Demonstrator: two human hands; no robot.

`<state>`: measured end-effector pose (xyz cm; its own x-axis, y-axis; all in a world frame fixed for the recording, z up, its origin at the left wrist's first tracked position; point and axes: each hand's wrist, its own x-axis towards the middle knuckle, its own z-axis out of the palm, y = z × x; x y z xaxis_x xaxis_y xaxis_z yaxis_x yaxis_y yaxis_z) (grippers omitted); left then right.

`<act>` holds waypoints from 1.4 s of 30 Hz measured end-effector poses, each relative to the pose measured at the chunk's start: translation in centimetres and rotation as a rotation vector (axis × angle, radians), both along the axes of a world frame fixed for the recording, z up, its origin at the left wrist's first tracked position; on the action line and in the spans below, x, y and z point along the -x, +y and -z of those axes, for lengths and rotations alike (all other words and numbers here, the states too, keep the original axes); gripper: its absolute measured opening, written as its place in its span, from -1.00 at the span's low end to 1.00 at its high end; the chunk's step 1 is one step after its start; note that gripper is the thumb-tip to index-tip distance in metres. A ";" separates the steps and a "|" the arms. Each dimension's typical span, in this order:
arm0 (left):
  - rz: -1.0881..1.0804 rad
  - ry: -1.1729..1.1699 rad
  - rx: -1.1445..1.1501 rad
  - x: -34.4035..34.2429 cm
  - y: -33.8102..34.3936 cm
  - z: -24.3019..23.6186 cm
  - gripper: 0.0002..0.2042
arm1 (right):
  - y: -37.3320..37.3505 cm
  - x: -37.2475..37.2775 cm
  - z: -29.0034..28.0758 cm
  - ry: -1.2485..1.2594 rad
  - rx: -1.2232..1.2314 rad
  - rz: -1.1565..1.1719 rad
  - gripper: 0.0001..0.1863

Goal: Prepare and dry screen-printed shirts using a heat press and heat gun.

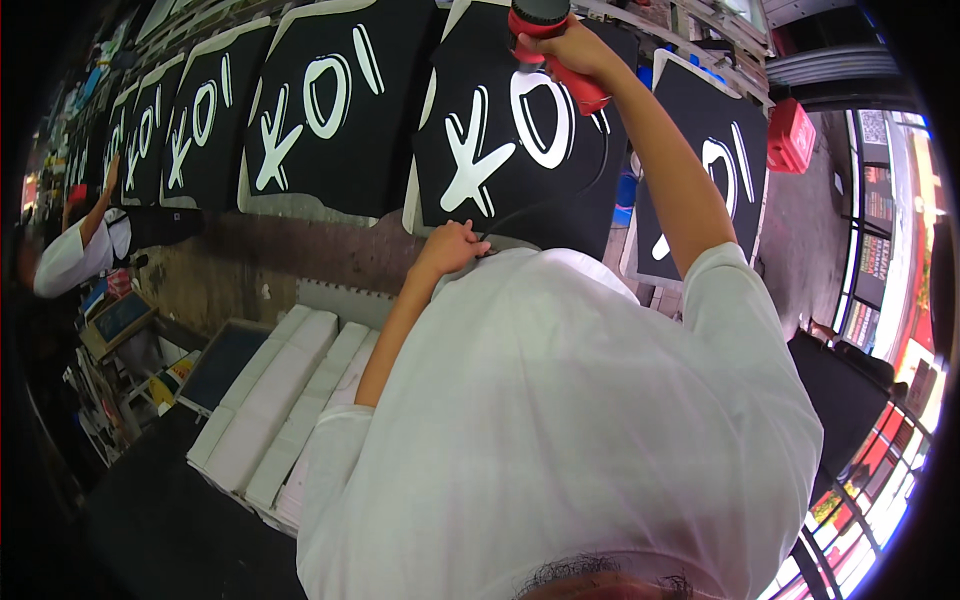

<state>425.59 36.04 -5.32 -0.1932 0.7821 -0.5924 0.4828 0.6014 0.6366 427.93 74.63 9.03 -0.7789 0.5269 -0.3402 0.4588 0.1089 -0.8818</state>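
Observation:
In my right hand [575,50] is a red hot-air gun [588,92] with a black round end, my fingers closed around its handle. Its nozzle points down at white lettering on a black fabric panel [560,200], laid over a pale board. A dark power cord [598,170] curves from the handle across the panel to my left hand [455,248]. That hand rests at the panel's near edge, fingers closed on the cord.
More black printed panels [310,110] line up to the left, and another panel [700,170] lies right. White boxes [265,395] stand below left. A red container [790,135] sits far right. At the far left a person [80,250] reaches toward the panels.

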 end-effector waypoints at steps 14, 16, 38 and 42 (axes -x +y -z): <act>0.056 0.077 0.041 -0.5 -0.2 -0.2 -0.58 | -7.4 -7.1 -2.0 -0.202 -0.087 -0.126 -0.08; 0.048 0.084 0.009 -0.7 -0.2 -0.5 -0.59 | -8.3 -9.0 -2.7 -0.199 0.004 -0.124 -0.03; 0.000 0.105 0.003 0.1 -1.4 -0.8 -0.63 | 0.7 -6.1 -0.3 0.072 -0.004 0.139 -0.37; -0.075 0.144 -0.023 1.0 -2.3 -1.3 -0.64 | 0.2 -3.1 -0.1 0.076 -0.035 0.116 -0.45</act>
